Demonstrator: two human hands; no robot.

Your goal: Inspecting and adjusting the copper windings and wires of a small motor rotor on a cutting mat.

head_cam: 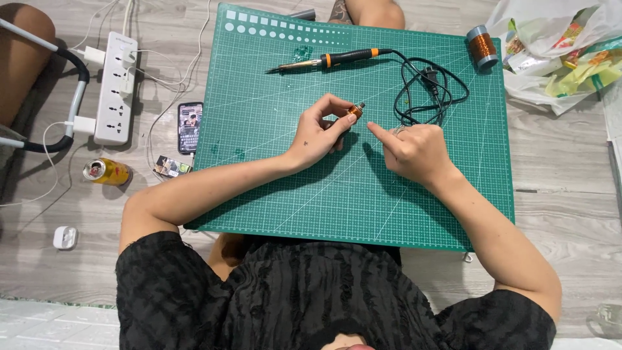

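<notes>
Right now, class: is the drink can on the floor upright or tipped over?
Tipped over: the yellow can lies on its side on the floor, top facing left.

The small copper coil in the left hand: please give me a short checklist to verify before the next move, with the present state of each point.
1. Left hand grips the small copper coil between fingertips: ok.
2. Right hand is free, index finger pointing toward the coil: ok.
3. Right fingertip touching the coil or apart from it: cannot tell.
4. Soldering iron lies on the green cutting mat, away from both hands: ok.
5. Iron hot or cold: cannot tell.
6. Black cable lies coiled close behind the right hand and might snag: not ok.
</notes>
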